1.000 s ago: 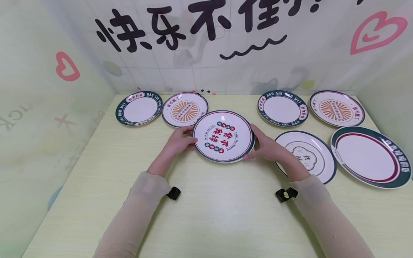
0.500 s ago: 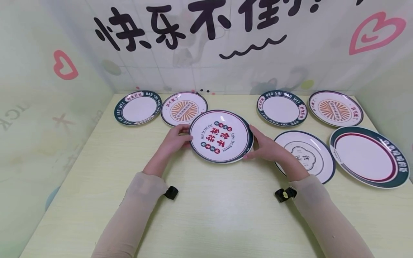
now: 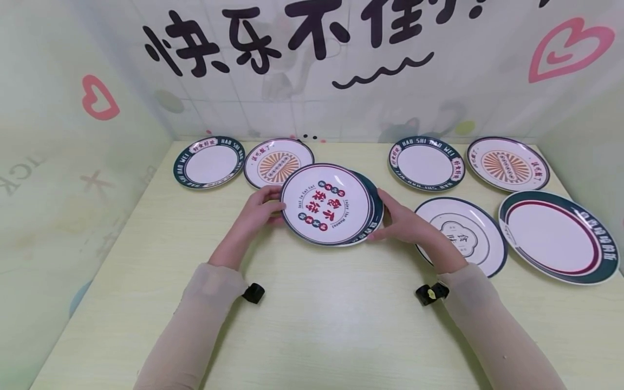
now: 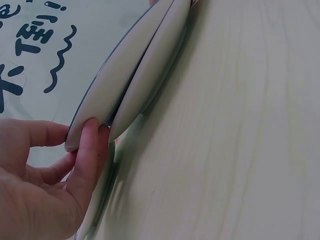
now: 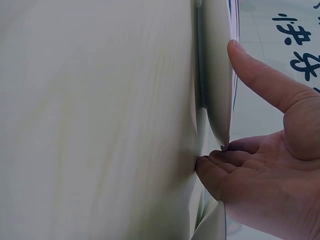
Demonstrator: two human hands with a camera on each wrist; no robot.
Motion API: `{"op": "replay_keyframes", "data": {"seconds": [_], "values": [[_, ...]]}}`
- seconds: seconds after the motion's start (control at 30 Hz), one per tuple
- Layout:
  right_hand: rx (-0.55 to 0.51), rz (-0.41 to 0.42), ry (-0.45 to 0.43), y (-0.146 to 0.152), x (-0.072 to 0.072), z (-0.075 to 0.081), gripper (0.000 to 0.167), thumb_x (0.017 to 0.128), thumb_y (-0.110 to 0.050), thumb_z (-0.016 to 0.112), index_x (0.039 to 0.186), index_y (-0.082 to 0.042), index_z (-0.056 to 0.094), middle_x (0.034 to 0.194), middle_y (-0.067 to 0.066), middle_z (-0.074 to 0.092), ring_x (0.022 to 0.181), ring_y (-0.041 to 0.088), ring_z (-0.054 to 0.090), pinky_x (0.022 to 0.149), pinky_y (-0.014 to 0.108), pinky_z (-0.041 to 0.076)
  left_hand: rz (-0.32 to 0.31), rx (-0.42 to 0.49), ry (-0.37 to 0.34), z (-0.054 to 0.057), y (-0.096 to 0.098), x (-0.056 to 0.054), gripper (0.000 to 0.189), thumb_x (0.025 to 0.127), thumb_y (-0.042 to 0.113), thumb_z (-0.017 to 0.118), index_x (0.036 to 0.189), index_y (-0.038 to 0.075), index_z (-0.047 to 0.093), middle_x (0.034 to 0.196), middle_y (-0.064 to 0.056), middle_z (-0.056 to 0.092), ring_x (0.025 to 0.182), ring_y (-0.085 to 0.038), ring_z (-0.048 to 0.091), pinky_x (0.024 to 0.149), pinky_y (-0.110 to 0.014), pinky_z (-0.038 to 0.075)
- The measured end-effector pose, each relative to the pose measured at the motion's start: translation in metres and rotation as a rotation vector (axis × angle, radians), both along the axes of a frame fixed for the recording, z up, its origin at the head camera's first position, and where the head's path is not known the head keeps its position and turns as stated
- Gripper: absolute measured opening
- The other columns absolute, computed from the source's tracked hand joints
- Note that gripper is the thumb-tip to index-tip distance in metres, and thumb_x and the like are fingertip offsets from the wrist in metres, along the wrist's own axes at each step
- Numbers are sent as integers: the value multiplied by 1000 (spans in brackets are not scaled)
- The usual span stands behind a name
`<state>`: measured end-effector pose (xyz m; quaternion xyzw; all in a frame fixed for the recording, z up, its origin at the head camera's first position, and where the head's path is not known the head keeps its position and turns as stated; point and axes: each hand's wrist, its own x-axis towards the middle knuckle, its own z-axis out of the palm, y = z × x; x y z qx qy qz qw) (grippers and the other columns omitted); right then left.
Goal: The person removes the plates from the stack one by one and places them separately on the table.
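Observation:
Near the table's middle in the head view, my left hand [image 3: 259,210] pinches the left edge of a white plate [image 3: 325,205] with red characters and a dark rim. Beneath it lies a second plate with a green rim [image 3: 377,210], showing as a crescent on the right. Seen from the left wrist, the upper plate [image 4: 112,75] is tilted, with a narrow gap to the lower plate [image 4: 152,70]. My right hand [image 3: 403,219] grips the lower plate's right edge, thumb and fingers spread along the rim; its far underside is hidden.
Behind on the left lie a green-rimmed plate [image 3: 209,162] and a sunburst plate [image 3: 278,165]. On the right are another green-rimmed plate [image 3: 426,164], sunburst plate [image 3: 507,164], cloud-pattern plate [image 3: 480,233] and oval plate [image 3: 553,238]. Printed walls [image 3: 317,114] enclose the table [image 3: 331,325].
My left hand has shifted left with the upper plate, uncovering the green rim of the plate below on its right side. My right hand has stayed in place.

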<state>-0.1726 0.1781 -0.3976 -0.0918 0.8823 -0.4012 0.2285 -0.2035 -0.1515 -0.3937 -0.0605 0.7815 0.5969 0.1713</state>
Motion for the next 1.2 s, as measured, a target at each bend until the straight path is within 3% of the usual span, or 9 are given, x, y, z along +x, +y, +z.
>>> {"op": "replay_keyframes", "data": {"seconds": [0.73,1.2], "values": [[5,-2,2,0,0,-1,121,80,-30,84,161,-9,-3,169,14,-1,156,36,-3,128,55,4,0,50,-25,6,-25,12,56,98,7,56,151,5,37,147,-18,46,102,-13,62,82,-20,60],[-6,-1,-1,1,0,-2,121,80,-30,84,161,-8,-3,169,13,-2,156,35,-4,128,55,4,30,106,-30,11,-58,22,59,100,8,54,154,4,32,128,-3,53,88,-2,65,78,-17,60]]}}
